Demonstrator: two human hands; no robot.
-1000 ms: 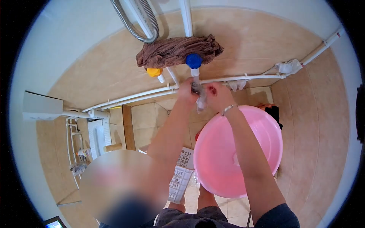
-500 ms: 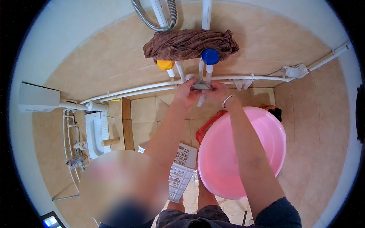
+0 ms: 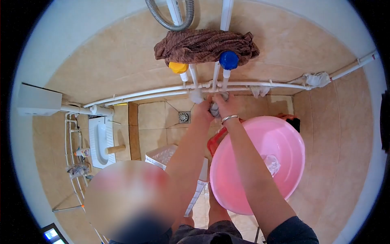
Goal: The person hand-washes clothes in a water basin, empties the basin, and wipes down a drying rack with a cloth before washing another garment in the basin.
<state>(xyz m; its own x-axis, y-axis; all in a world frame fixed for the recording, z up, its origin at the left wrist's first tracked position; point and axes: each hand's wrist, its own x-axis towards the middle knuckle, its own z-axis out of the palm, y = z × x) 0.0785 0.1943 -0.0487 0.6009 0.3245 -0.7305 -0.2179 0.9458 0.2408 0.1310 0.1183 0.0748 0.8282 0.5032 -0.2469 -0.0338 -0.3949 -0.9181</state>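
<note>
Both my hands are together in front of the wall pipes, with a small grey cloth [image 3: 214, 109] bunched between them. My left hand [image 3: 204, 110] grips it from the left, fingers closed. My right hand [image 3: 226, 105], with a bracelet at the wrist, is closed on its other side. The cloth's exact kind cannot be made out. Beside my left hand is a whitish, soft-looking thing [image 3: 196, 96] by the pipes. Beneath my right forearm stands a large pink basin [image 3: 298, 142], and a crumpled, whitish, translucent item [image 3: 272, 164] lies inside it.
A brown towel [image 3: 205, 46] hangs over the pipes above a yellow valve [image 3: 178, 67] and a blue valve [image 3: 229, 60]. A floor drain [image 3: 184, 117] lies left of my hands. A white basket [image 3: 159, 156], a red object [image 3: 215, 141] and a squat toilet [image 3: 102, 140] are lower down.
Both hands have come down and closer together, the grey cloth now bunched tighter between them. The floor drain and the whitish item in the basin have come into sight.
</note>
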